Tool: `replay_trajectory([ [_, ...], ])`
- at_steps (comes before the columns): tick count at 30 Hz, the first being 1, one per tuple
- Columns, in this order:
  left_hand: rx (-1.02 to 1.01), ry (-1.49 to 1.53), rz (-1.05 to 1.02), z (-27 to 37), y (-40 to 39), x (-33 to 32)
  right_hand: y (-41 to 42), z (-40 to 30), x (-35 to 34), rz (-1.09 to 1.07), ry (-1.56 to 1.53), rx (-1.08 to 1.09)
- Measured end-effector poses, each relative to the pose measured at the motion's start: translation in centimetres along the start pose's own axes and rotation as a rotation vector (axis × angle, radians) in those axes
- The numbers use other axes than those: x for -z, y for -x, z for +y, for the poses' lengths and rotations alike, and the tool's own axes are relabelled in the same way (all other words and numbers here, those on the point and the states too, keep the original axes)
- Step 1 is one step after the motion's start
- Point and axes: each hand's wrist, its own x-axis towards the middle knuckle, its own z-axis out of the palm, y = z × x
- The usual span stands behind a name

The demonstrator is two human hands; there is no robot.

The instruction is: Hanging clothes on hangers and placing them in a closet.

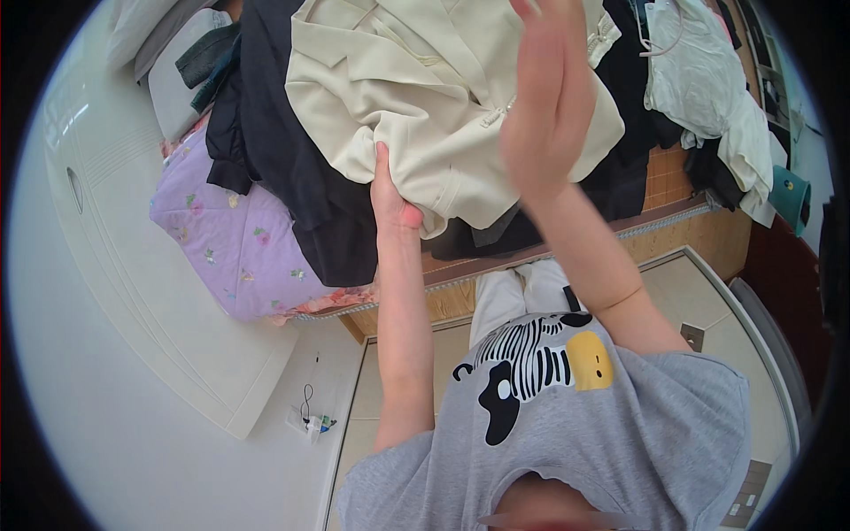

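Observation:
A cream jacket (425, 126) with lapels lies bunched over dark clothes in front of me. My left hand (392, 199) grips its near left edge, thumb on top and the other fingers hidden beneath the cloth. Above the jacket's right side, my right hand (551, 119) is raised and motion-blurred. Its fingers stretch toward the top edge of the view, where their tips are partly cut off; no object shows in it. Beaded-looking trim (493, 118) sits on the jacket near that hand. Black garments (319, 219) spread under and to the left of the jacket.
A purple flowered quilt (226, 232) lies at the left, beside a white air conditioner (113, 199). White clothing (697, 73) with a hanger rests at the right. The bed's wooden edge (677, 242) runs before my legs. A plug with cables (315, 425) is at lower left.

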Motion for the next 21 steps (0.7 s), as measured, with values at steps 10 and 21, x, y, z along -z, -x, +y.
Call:
replay_trajectory([
  [10,0.011,0.087,-0.102,1.3,1.2,2.8,4.1,-1.6,6.4,-0.731,0.119,-0.2],
  [21,-0.059,-0.043,0.146,-0.2,2.6,4.0,7.8,10.0,3.3,-0.833,0.247,-0.376],
])
